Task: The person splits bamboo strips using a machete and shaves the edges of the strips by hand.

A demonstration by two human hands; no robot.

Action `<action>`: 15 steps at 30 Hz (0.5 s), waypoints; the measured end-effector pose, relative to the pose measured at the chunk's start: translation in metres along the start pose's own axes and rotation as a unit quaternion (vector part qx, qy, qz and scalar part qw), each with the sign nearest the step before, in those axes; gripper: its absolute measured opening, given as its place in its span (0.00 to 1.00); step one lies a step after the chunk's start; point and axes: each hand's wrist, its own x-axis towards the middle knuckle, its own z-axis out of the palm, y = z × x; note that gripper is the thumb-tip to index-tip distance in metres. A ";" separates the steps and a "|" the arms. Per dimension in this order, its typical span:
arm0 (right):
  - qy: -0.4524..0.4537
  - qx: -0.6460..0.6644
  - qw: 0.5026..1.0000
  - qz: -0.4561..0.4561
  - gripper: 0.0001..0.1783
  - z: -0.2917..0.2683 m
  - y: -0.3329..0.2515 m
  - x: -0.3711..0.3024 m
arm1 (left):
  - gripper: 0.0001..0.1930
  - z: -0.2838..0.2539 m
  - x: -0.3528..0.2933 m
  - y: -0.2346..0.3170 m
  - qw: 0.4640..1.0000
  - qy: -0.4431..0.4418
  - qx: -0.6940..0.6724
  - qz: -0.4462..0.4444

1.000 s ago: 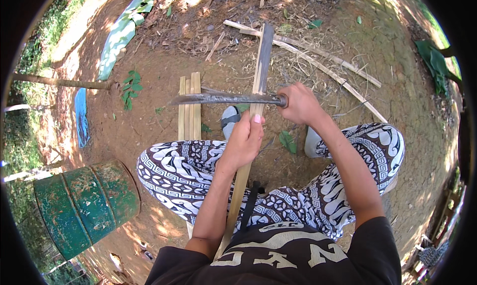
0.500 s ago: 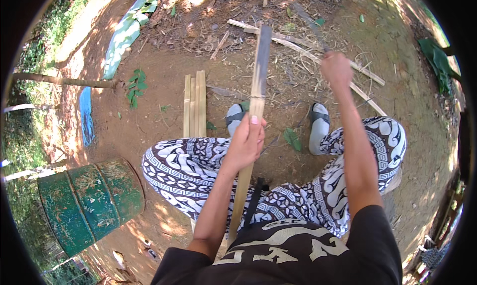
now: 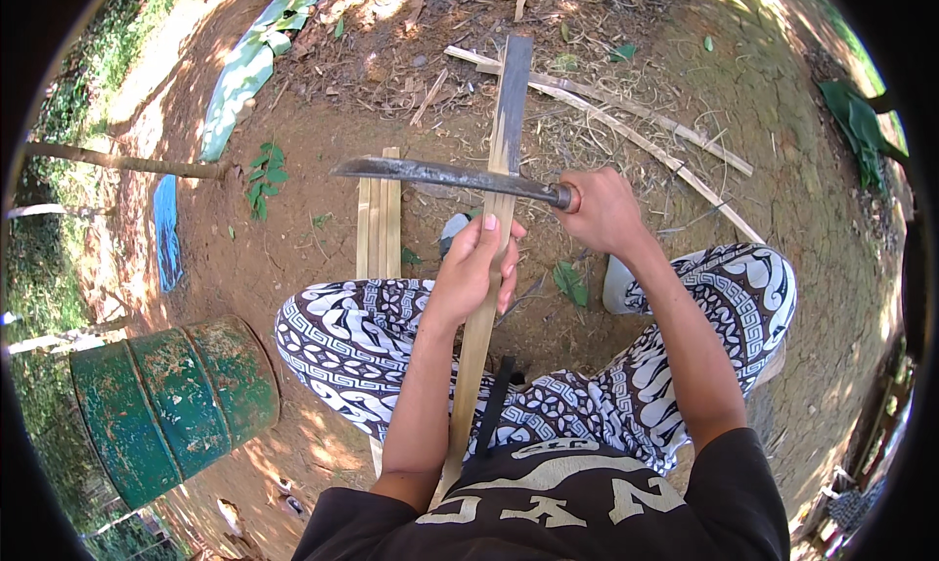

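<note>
Over at 8 o'clock, the only container on show: 1 green metal drum (image 3: 176, 409), tipped on its side on the bare ground (image 3: 303, 219), its paint flaked and rusty; what it holds, if anything, cannot be told from here. Now to the middle, where 2 hands are busy. The left hand (image 3: 462, 279) grasps 1 long wooden strip (image 3: 477, 346), thumb laid along the upper face. That strip runs from 12 o'clock, where the far end shows a dark grey face beside pale wood, down past the centre to the black shirt (image 3: 587, 497) near 6 o'clock. And here at 2 o'clock, the right hand (image 3: 602, 209), clenched around the handle of 1 knife (image 3: 430, 173)! Its long, dark, curved blade reaches left across the strip, just beyond the left hand, tip pointing to 10 o'clock; whether the edge touches the wood, I cannot tell.

Count the rest: at 10 o'clock, at least 3 pale slats (image 3: 380, 228) lie side by side, the blade's tip passing over their far ends. At 1 o'clock, 2 long thin strips (image 3: 641, 126) lie crossed among curly shavings. There's 1 leafy sprig (image 3: 264, 179) out at 10 o'clock, 1 blue bundle (image 3: 167, 233) near 9, and 2 knees in patterned trousers (image 3: 367, 341), spread at 8 and 4.
</note>
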 end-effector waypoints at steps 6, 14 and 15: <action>-0.017 -0.002 0.999 -0.027 0.06 -0.002 -0.004 0.001 | 0.23 0.002 -0.004 0.004 0.999 0.012 0.035 0.000; -0.154 0.033 0.986 -0.050 0.09 -0.022 0.005 0.011 | 0.21 0.005 -0.007 -0.004 0.999 -0.013 0.032 0.004; -0.157 0.028 0.986 -0.044 0.09 -0.021 0.007 0.012 | 0.21 0.005 -0.006 -0.005 0.999 -0.016 0.030 0.005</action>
